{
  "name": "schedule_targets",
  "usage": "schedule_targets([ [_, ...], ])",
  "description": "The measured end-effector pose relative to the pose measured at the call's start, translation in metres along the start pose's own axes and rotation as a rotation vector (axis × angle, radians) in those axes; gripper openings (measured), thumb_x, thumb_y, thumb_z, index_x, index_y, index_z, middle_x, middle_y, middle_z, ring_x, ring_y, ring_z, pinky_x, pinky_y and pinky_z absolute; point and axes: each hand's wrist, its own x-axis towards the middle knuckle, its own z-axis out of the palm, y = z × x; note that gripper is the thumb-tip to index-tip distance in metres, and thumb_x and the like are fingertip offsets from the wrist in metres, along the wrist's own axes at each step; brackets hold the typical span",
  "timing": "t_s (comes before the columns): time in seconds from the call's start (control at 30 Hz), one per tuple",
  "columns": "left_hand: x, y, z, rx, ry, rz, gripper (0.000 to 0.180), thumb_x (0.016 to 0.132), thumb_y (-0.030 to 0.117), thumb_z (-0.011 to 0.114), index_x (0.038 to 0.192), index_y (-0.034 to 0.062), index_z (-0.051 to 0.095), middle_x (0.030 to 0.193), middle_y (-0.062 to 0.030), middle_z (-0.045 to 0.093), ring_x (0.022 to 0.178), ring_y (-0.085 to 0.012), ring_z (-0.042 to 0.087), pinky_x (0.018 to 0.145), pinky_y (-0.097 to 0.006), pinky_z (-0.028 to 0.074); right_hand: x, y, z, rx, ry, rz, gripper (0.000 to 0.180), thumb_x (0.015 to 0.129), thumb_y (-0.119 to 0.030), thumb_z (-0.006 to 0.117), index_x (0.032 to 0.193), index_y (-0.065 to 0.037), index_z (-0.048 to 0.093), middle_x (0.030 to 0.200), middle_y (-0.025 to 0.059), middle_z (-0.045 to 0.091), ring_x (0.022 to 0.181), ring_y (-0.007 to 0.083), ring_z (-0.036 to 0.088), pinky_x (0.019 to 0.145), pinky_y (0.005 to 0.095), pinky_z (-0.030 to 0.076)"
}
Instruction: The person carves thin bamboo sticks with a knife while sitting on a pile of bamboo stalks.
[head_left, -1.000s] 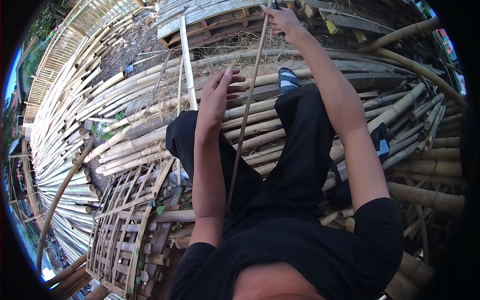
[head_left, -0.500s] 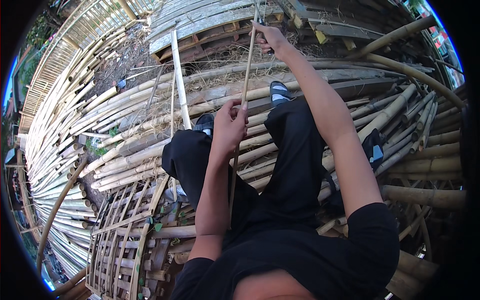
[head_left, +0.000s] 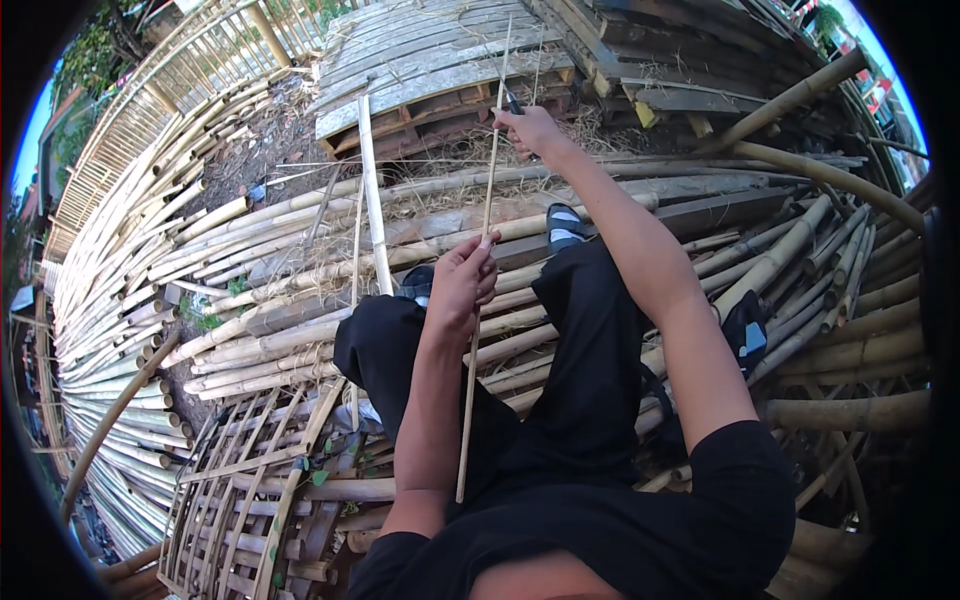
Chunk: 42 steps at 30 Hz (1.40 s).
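Observation:
A long, thin bamboo strip [head_left: 483,230] runs upright through the middle of the view, from near the wooden pallet down to my lap. Around its middle my left hand [head_left: 463,283] is closed, thumb against the strip. Farther up, my right hand [head_left: 530,133] grips a small knife [head_left: 513,104] with a dark handle. Its blade lies close against the strip, and the right thumb rests at the strip too; exact contact is hard to make out. The strip's lower end hangs over my dark trousers [head_left: 570,370], between my knees.
Bamboo poles [head_left: 270,350] lie in layers under my feet and at the left. A slatted wooden pallet [head_left: 400,100] stands ahead. A pale flat slat [head_left: 372,200] leans on it. Woven bamboo lattice [head_left: 235,490] is at lower left; thick poles [head_left: 790,100] cross at right.
My right hand with the knife has come down the strip, somewhat nearer to my left hand. The left hand keeps its hold. The whole view has shifted slightly.

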Motion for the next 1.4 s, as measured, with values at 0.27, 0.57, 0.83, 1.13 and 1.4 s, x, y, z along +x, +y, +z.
schedule_targets([
  [0.27, -0.003, 0.001, -0.008, -0.008, 0.013, 0.026, 0.031, 0.099, 0.019, 0.053, 0.124, -0.0001, 0.052, 0.062, 0.0059, 0.037, 0.042, -0.0016, 0.029, 0.038, -0.018, 0.023, -0.003, -0.002, 0.016, -0.357, 0.121, 0.019, 0.042, 0.087, -0.039, 0.067, 0.068, -0.003, 0.059, 0.054, -0.0004, 0.049, 0.045, 0.0122, 0.047, 0.045, 0.0320, 0.043],
  [0.57, 0.000, -0.007, -0.001, 0.132, 0.081, 0.070, 0.029, 0.099, 0.025, 0.054, 0.116, 0.0011, 0.056, 0.062, 0.0053, 0.041, 0.041, -0.0022, 0.031, 0.038, -0.018, 0.023, -0.003, 0.001, 0.021, -0.037, -0.038, 0.027, 0.030, 0.088, -0.030, 0.069, 0.076, -0.004, 0.060, 0.054, -0.0039, 0.041, 0.043, 0.0084, 0.036, 0.041, 0.0287, 0.031],
  [0.83, 0.000, -0.007, -0.009, 0.375, 0.194, 0.119, 0.028, 0.101, 0.028, 0.051, 0.100, 0.0025, 0.062, 0.060, 0.0069, 0.041, 0.043, -0.0012, 0.030, 0.041, -0.020, 0.025, -0.013, -0.007, 0.022, -0.047, -0.032, -0.018, 0.035, 0.091, -0.035, 0.065, 0.078, -0.003, 0.063, 0.054, -0.0037, 0.041, 0.043, 0.0079, 0.037, 0.041, 0.0274, 0.031],
  [1.13, -0.013, 0.007, -0.003, 0.798, 0.545, 0.448, 0.028, 0.099, 0.022, 0.052, 0.094, -0.0026, 0.064, 0.060, -0.0010, 0.051, 0.055, -0.0055, 0.041, 0.051, -0.026, 0.035, -0.024, -0.006, 0.044, -0.386, 0.036, -0.479, 0.049, 0.097, -0.049, 0.048, 0.078, -0.004, 0.055, 0.057, -0.0004, 0.047, 0.049, 0.0103, 0.045, 0.047, 0.0303, 0.036],
  [1.4, -0.014, 0.017, -0.013, 0.728, 0.493, 0.493, 0.025, 0.100, 0.021, 0.053, 0.094, 0.0001, 0.066, 0.060, 0.0076, 0.042, 0.053, -0.0009, 0.032, 0.047, -0.023, 0.023, -0.058, -0.017, 0.061, -0.584, -0.130, -0.580, 0.039, 0.099, -0.035, 0.049, 0.088, 0.001, 0.058, 0.063, 0.0148, 0.057, 0.055, 0.0269, 0.052, 0.055, 0.0393, 0.040],
])
